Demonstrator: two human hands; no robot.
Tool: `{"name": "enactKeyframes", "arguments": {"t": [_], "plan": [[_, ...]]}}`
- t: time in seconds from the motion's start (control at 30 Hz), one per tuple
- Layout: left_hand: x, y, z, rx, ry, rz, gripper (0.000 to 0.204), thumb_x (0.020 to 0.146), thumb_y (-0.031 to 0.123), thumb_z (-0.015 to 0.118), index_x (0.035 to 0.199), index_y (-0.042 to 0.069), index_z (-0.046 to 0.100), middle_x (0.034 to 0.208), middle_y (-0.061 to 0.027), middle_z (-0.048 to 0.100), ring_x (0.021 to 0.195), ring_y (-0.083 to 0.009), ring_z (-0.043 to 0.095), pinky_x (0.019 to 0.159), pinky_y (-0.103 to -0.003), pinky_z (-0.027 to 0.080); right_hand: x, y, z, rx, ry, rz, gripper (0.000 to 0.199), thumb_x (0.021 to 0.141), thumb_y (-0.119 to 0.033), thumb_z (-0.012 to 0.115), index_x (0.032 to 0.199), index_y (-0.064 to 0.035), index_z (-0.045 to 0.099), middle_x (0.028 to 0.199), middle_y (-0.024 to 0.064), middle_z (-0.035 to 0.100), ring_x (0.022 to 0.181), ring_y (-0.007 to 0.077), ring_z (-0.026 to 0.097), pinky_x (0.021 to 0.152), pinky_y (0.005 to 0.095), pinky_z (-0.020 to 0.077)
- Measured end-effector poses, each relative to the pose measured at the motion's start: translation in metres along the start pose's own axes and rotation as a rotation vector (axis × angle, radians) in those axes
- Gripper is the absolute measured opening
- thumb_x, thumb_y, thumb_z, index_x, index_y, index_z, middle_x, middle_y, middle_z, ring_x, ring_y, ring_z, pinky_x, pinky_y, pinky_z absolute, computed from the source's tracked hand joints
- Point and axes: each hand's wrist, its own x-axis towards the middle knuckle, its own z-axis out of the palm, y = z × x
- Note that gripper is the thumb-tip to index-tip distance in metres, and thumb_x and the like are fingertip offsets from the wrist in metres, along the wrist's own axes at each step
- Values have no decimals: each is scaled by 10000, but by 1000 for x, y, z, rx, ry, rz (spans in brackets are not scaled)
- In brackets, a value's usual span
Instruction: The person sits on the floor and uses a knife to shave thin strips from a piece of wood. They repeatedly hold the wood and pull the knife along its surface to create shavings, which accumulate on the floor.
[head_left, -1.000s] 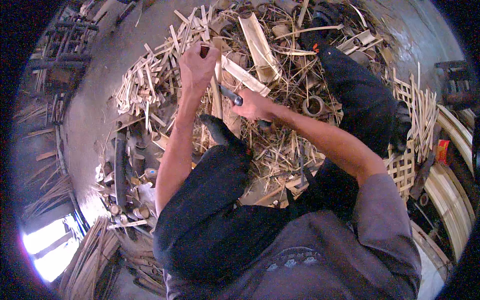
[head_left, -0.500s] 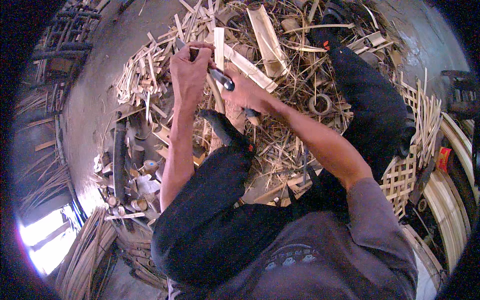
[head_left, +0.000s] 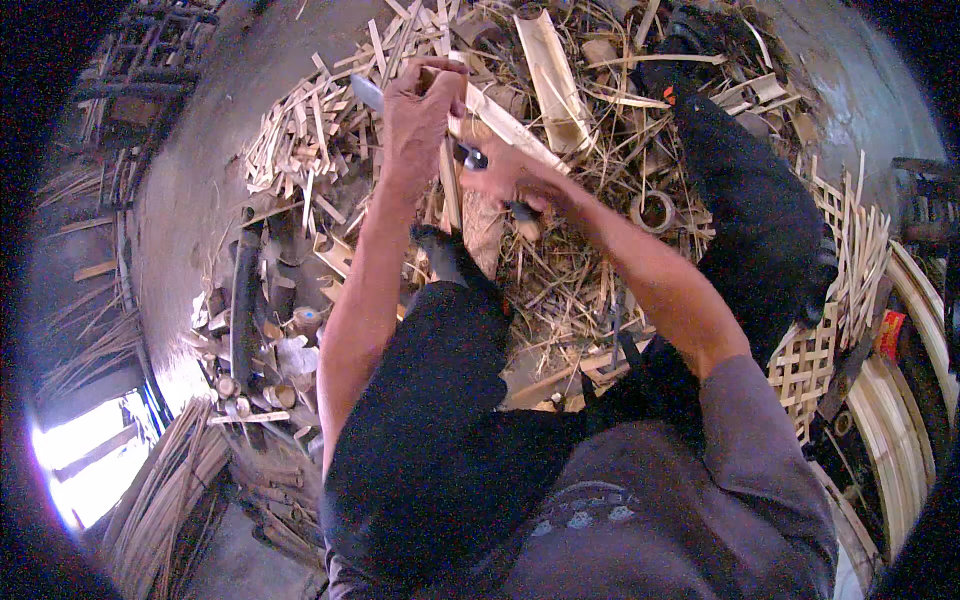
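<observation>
My right hand (head_left: 508, 178) is wrapped round the handle of a knife (head_left: 367, 92). Its pale blade emerges on the far side of my left hand; a shiny collar and the dark handle end show by my right fist. My left hand (head_left: 425, 105) is closed, thumb and fingers pinched around a pale bamboo strip (head_left: 455, 126), partly hidden by the fingers. Below my hands, a wooden block (head_left: 485, 235) stands by my bent leg. A heap of short cut bamboo strips (head_left: 290, 140) lies left of my left hand.
Split bamboo pieces (head_left: 552, 85) and shavings (head_left: 560, 290) cover the ground ahead. A bamboo ring (head_left: 653, 211) lies near my outstretched right leg (head_left: 745, 190). Woven bamboo lattice (head_left: 803, 365) and long bent slats (head_left: 890, 420) are at the right. Bamboo offcuts (head_left: 270, 395) lie at the left.
Both hands have shifted a little to the right in the picture, my left hand also slightly farther away. The knife has moved with them, its handle end now showing below my right fist.
</observation>
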Motion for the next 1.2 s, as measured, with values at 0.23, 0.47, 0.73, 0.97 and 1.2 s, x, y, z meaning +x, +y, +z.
{"name": "enactKeyframes", "arguments": {"t": [0.23,0.47,0.73,0.97,1.2], "plan": [[-4,-19,10,-323,329,137,126,842,155,678,794,53,622,619,40,527,493,-38,422,441,-210,351,-48,8,24,61,42,113,264,787,-262,605,917,-37,562,646,33,542,530,152,536,496,329,448],[-15,-14,9,-353,431,229,254,849,155,673,664,66,524,576,36,467,455,-45,388,413,-227,322,-67,54,71,-338,158,163,369,755,-236,621,1030,1,556,837,244,633,846,427,617,758,493,483],[-22,-11,-18,412,529,357,329,912,268,610,697,42,508,637,0,503,593,-99,440,549,-272,385,-65,65,83,-260,92,-33,575,770,-253,635,1260,-8,461,960,249,634,866,407,622,803,445,490],[-33,-4,-17,-196,654,233,331,943,276,555,688,100,440,525,30,380,443,-60,375,394,-219,328,-103,32,84,169,-33,312,448,904,-319,570,1233,-29,479,767,88,598,728,185,601,661,323,485],[-57,-14,-51,-350,664,393,402,957,303,528,653,119,338,493,25,346,413,-59,291,373,-236,280,-67,-55,63,39,336,-45,310,985,-286,442,923,-11,572,661,49,518,604,128,442,570,308,407]]}}
